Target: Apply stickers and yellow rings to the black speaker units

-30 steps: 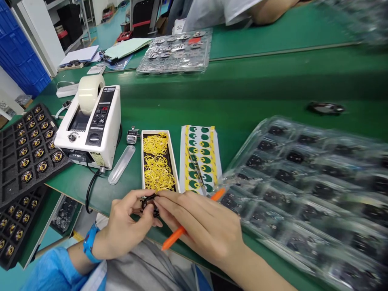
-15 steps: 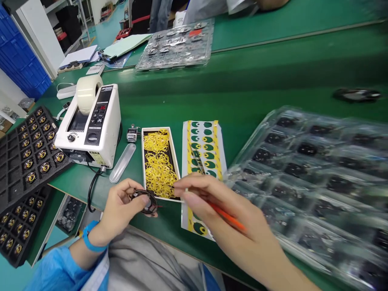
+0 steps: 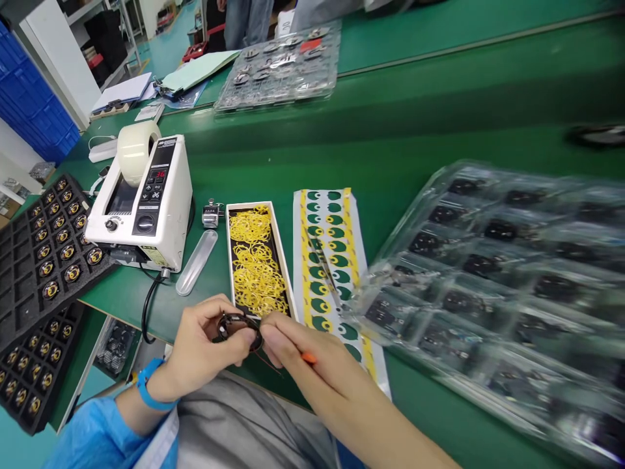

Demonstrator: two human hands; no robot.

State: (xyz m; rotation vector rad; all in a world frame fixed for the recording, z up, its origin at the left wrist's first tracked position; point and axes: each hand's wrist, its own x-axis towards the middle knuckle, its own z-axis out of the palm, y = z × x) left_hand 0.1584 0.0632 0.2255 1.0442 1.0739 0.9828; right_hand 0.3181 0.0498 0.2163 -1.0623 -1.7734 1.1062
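Note:
My left hand, with a blue band at its wrist, grips a small round black part between thumb and fingers. Against the right edge of that part are the closed fingertips of my right hand. An orange-handled tool is held in my right hand, its handle mostly hidden by the fingers. Just beyond both hands is a white-edged box of yellow rings. To the right of the box lies a sticker sheet with tweezers on it.
A white tape dispenser, a counter and a clear oblong piece stand left of the box. Black foam trays are at far left. A large clear tray fills the right; another clear tray lies behind.
My right hand has moved left and down from over the sticker sheet, bringing its fingertips to the black part. My left hand still holds the part, slightly further right.

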